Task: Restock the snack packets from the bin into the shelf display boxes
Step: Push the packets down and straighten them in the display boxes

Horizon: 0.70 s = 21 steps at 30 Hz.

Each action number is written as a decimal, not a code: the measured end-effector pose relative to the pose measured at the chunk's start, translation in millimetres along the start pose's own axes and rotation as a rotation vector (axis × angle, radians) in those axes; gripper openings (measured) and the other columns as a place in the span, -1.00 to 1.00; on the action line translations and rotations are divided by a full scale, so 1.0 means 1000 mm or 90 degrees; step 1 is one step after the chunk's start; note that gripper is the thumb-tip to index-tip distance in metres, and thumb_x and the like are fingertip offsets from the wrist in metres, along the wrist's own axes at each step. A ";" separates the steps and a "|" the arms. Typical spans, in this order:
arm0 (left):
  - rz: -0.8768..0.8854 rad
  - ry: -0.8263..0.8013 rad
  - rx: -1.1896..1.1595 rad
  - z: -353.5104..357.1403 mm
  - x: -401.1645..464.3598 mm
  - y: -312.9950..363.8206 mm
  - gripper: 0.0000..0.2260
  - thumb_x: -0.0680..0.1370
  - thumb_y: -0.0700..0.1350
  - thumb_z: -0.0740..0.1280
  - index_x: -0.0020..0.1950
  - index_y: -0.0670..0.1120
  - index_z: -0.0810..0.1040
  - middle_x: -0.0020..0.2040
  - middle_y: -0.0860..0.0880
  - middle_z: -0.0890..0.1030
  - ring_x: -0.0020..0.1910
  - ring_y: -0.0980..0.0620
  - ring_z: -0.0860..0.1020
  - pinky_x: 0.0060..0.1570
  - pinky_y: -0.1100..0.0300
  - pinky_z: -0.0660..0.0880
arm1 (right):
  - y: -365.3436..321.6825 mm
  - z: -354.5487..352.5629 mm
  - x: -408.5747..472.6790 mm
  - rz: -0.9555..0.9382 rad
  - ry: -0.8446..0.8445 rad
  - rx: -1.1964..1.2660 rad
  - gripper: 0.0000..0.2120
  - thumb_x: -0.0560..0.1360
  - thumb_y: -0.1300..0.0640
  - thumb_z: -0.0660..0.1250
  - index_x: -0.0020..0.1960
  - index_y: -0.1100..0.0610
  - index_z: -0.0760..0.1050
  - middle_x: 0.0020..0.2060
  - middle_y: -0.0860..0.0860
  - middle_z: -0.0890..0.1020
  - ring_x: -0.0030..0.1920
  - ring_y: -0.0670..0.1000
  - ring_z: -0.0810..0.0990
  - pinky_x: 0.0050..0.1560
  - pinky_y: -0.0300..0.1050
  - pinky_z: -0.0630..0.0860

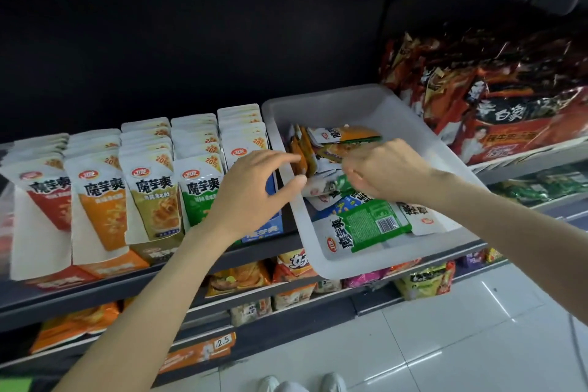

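Note:
A translucent white bin [423,124] sits on the shelf and holds several snack packets, among them a green one [370,226] lying flat near the front. My left hand [254,191] reaches over the bin's left wall. Its fingertips and thumb pinch the upright brown packets [304,156] standing against that wall. My right hand [388,169] is inside the bin with its fingers curled round a green-and-white packet [340,183] on the pile. To the left of the bin stand rows of display boxes [105,267] filled with red, orange, tan, green and blue packets [149,188].
Large red noodle multipacks [496,111] stand to the right of the bin. Lower shelves hold more snack bags [238,277] and a price tag [222,340]. White floor tiles [445,344] lie below, and the toes of white shoes [299,383] show at the bottom edge.

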<state>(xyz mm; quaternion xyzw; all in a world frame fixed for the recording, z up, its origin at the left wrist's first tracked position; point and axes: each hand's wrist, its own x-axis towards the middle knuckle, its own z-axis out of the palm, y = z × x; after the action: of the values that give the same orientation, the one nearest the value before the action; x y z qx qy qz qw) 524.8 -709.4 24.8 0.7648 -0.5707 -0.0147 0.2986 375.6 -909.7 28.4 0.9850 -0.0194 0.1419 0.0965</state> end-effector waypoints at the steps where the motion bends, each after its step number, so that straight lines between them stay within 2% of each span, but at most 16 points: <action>1: -0.030 0.017 -0.096 -0.002 0.003 0.005 -0.56 0.54 0.25 0.19 0.33 0.07 0.47 0.25 0.17 0.51 0.25 0.27 0.40 0.24 0.36 0.25 | 0.000 -0.011 -0.004 0.060 0.037 0.051 -0.93 0.44 0.23 0.34 -0.23 0.13 0.52 -0.38 -0.04 0.58 -0.49 -0.04 0.35 -0.52 -0.27 0.32; 3: -0.086 0.061 -0.297 -0.004 0.009 0.015 -0.65 0.56 0.09 0.26 0.33 0.07 0.45 0.24 0.24 0.50 0.20 0.38 0.42 0.18 0.46 0.32 | -0.001 -0.034 -0.009 0.198 0.105 0.192 -0.96 0.49 0.21 0.34 -0.11 0.13 0.56 -0.31 -0.06 0.62 -0.42 -0.06 0.48 -0.36 -0.14 0.50; 4: -0.112 0.082 -0.386 -0.004 0.012 0.020 -0.66 0.57 0.03 0.28 0.34 0.07 0.44 0.24 0.23 0.51 0.20 0.36 0.45 0.20 0.42 0.35 | -0.001 -0.041 -0.011 0.263 0.133 0.284 -0.96 0.50 0.20 0.35 -0.08 0.12 0.57 -0.27 -0.05 0.64 -0.34 -0.07 0.57 -0.22 -0.11 0.57; 5: -0.137 0.098 -0.466 -0.003 0.014 0.025 -0.67 0.57 0.00 0.29 0.34 0.08 0.43 0.25 0.21 0.51 0.21 0.29 0.48 0.22 0.33 0.38 | -0.001 -0.045 -0.013 0.324 0.152 0.398 -0.97 0.51 0.19 0.36 -0.08 0.11 0.57 -0.24 -0.03 0.64 -0.27 -0.10 0.60 -0.14 -0.18 0.57; 7: -0.180 0.119 -0.589 -0.001 0.019 0.033 -0.62 0.53 0.01 0.34 0.33 0.15 0.37 0.27 0.16 0.52 0.22 0.16 0.52 0.24 0.17 0.42 | -0.005 -0.050 -0.013 0.426 0.186 0.640 -0.93 0.52 0.20 0.34 -0.11 0.06 0.55 -0.23 -0.01 0.63 -0.27 -0.10 0.58 -0.21 -0.27 0.54; 9: -0.203 0.123 -0.649 0.000 0.022 0.038 -0.59 0.52 -0.04 0.38 0.33 0.13 0.36 0.26 0.10 0.53 0.18 0.12 0.56 0.20 0.10 0.49 | -0.013 -0.049 -0.011 0.480 0.213 0.782 -0.91 0.53 0.22 0.32 -0.12 0.07 0.54 -0.25 0.03 0.61 -0.30 -0.02 0.55 -0.27 -0.21 0.53; 12: -0.196 0.097 -0.641 0.001 0.021 0.041 -0.62 0.52 -0.18 0.37 0.31 0.02 0.42 0.13 0.05 0.60 0.03 0.17 0.62 0.02 0.19 0.57 | -0.026 -0.044 -0.005 0.482 0.209 0.854 -0.92 0.54 0.26 0.30 -0.09 0.12 0.53 -0.23 0.06 0.60 -0.32 -0.05 0.57 -0.28 -0.23 0.54; 14: -0.194 0.100 -0.609 -0.001 0.017 0.037 -0.64 0.50 -0.25 0.38 0.23 0.06 0.46 0.03 0.05 0.62 -0.07 0.15 0.64 -0.11 0.22 0.59 | -0.034 -0.043 0.002 0.468 0.200 0.892 -0.92 0.54 0.29 0.28 -0.04 0.15 0.52 -0.19 0.06 0.61 -0.33 -0.08 0.60 -0.30 -0.25 0.54; 16: -0.190 0.119 -0.564 -0.008 0.010 0.029 -0.63 0.49 -0.28 0.39 0.16 0.12 0.48 -0.01 0.05 0.61 -0.13 0.13 0.65 -0.17 0.22 0.59 | -0.041 -0.045 0.012 0.441 0.189 0.917 -0.85 0.54 0.31 0.29 0.08 0.16 0.47 -0.15 0.04 0.61 -0.28 -0.07 0.63 -0.31 -0.22 0.57; 19: -0.162 0.163 -0.441 -0.024 -0.007 0.013 -0.60 0.47 -0.29 0.41 0.07 0.21 0.48 -0.09 0.15 0.59 -0.22 0.23 0.60 -0.16 0.26 0.58 | -0.049 -0.053 0.033 0.346 0.164 0.841 -0.62 0.50 0.27 0.36 0.25 0.04 0.35 -0.15 -0.06 0.60 -0.19 -0.02 0.66 -0.24 -0.15 0.62; 21: -0.145 0.220 -0.370 -0.037 -0.021 0.001 -0.59 0.47 -0.29 0.41 0.05 0.23 0.47 -0.12 0.23 0.58 -0.21 0.27 0.58 -0.18 0.34 0.55 | -0.060 -0.060 0.053 0.267 0.137 0.758 -0.54 0.48 0.25 0.39 0.28 0.00 0.31 -0.17 -0.08 0.62 -0.22 -0.01 0.68 -0.29 -0.18 0.61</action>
<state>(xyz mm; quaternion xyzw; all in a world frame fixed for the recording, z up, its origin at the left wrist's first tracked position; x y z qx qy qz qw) 529.6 -675.1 48.9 0.6982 -0.3947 -0.0802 0.5919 414.3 -839.8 88.7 0.8253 -0.1195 0.2427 -0.4957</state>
